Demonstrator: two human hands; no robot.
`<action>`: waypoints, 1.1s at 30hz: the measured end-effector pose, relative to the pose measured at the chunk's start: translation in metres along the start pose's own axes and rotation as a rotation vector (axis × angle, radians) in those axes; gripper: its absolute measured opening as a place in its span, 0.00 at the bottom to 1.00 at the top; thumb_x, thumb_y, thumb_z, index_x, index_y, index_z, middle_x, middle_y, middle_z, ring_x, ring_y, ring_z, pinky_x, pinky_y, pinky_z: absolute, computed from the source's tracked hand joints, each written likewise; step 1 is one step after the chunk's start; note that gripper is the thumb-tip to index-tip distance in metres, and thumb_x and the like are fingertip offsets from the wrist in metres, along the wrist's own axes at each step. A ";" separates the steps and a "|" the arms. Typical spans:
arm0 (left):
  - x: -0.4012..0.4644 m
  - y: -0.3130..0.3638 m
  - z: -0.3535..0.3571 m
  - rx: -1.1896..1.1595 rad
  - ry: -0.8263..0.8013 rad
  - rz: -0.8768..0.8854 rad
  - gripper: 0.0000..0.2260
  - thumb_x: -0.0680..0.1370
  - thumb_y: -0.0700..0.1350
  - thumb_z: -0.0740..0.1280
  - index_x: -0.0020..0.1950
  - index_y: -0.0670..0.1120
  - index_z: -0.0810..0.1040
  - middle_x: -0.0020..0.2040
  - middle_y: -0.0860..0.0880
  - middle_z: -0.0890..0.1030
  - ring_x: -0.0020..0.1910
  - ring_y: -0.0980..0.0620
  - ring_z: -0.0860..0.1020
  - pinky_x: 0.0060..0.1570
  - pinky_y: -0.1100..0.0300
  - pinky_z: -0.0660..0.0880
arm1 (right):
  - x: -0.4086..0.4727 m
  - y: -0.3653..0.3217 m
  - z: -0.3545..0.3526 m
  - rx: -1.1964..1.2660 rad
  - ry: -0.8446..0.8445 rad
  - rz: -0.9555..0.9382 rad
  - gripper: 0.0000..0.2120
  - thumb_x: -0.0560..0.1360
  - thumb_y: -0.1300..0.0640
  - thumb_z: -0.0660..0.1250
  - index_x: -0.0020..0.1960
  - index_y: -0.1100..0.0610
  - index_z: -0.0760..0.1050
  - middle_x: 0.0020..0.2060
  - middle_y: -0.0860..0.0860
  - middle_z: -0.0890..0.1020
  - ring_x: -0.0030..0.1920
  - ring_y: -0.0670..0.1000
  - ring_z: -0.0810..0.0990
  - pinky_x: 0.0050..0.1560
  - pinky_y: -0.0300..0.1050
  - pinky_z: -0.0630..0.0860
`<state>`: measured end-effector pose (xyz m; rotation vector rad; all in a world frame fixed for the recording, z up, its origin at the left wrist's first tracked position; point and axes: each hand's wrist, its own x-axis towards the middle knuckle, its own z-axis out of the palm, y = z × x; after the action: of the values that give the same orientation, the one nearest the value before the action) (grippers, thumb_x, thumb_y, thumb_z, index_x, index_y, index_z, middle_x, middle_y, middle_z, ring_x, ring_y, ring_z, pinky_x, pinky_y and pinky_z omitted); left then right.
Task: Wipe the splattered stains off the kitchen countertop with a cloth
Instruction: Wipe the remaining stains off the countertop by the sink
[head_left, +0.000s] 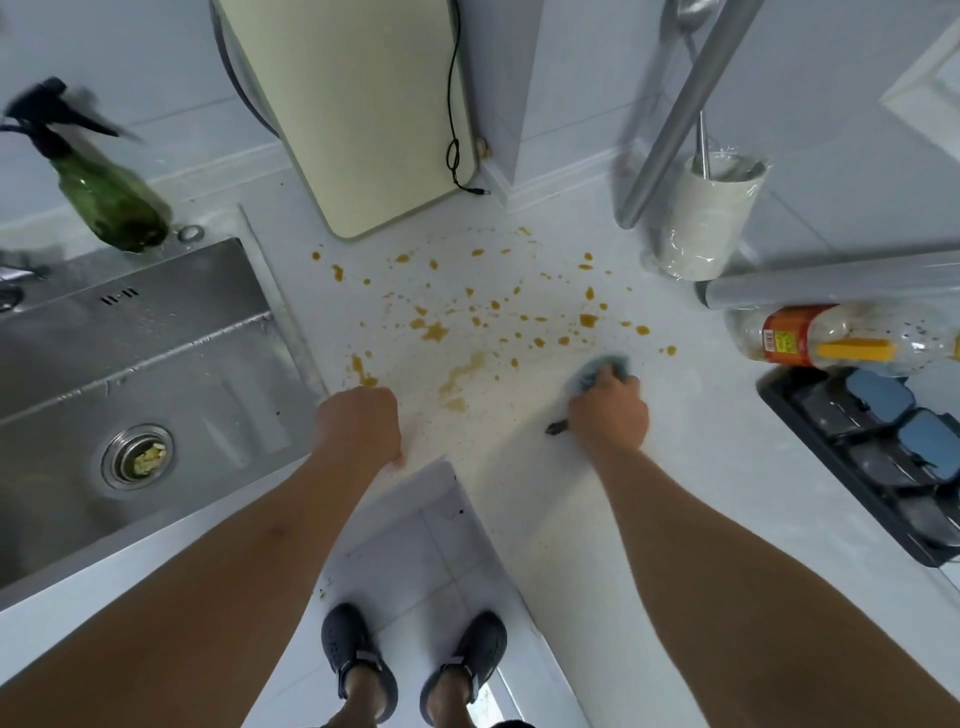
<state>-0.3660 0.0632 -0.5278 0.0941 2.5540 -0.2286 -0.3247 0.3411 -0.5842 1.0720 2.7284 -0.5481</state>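
Nearest to me are my two bare forearms, reaching out over the corner of the white surface (519, 499), with my dark shoes (358, 670) on the tiled floor below. My right hand (610, 413) is curled around a bunched blue-grey cloth (597, 370), pressing it onto the surface at the near right edge of the mess. My left hand (358, 426) is clenched into a fist that holds nothing, knuckles down on the surface near the corner, just beside the sink edge.

The brown stains (467, 322) are scattered beyond both hands, drops and smears spread from near my left fist out toward the far wall. A small dark object lies just left of my right wrist; I cannot tell what it is.

To the left sits the steel sink (130, 353) with scraps in its drain, and a green spray bottle (104, 197) stands behind it. A pale cutting board (358, 114) leans at the far wall with a black cable hanging over it. On the right I see a white utensil holder (706, 218), a plastic bottle (831, 338) lying on its side, and a black tray (872, 457).
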 end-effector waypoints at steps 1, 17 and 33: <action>0.001 0.000 0.000 0.000 0.001 0.003 0.14 0.69 0.50 0.81 0.36 0.48 0.76 0.34 0.52 0.80 0.31 0.53 0.77 0.35 0.58 0.74 | -0.012 -0.015 0.010 -0.001 -0.018 -0.065 0.28 0.76 0.56 0.60 0.76 0.52 0.65 0.65 0.55 0.72 0.57 0.60 0.77 0.54 0.52 0.78; 0.006 -0.003 0.012 -0.051 0.027 0.003 0.10 0.68 0.44 0.79 0.33 0.47 0.78 0.29 0.51 0.79 0.27 0.52 0.77 0.24 0.62 0.65 | 0.023 0.057 -0.054 -0.090 -0.021 0.086 0.26 0.76 0.57 0.57 0.74 0.51 0.67 0.57 0.57 0.72 0.50 0.63 0.77 0.49 0.52 0.73; 0.008 -0.011 0.018 -0.059 0.083 0.045 0.16 0.65 0.52 0.83 0.33 0.49 0.76 0.27 0.52 0.78 0.26 0.54 0.76 0.24 0.64 0.63 | -0.029 0.039 -0.024 -0.310 0.006 -0.128 0.20 0.77 0.54 0.58 0.69 0.45 0.66 0.49 0.54 0.70 0.45 0.61 0.76 0.41 0.50 0.71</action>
<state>-0.3647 0.0493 -0.5454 0.1407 2.6357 -0.1341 -0.2770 0.3590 -0.5652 0.8287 2.7780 -0.1288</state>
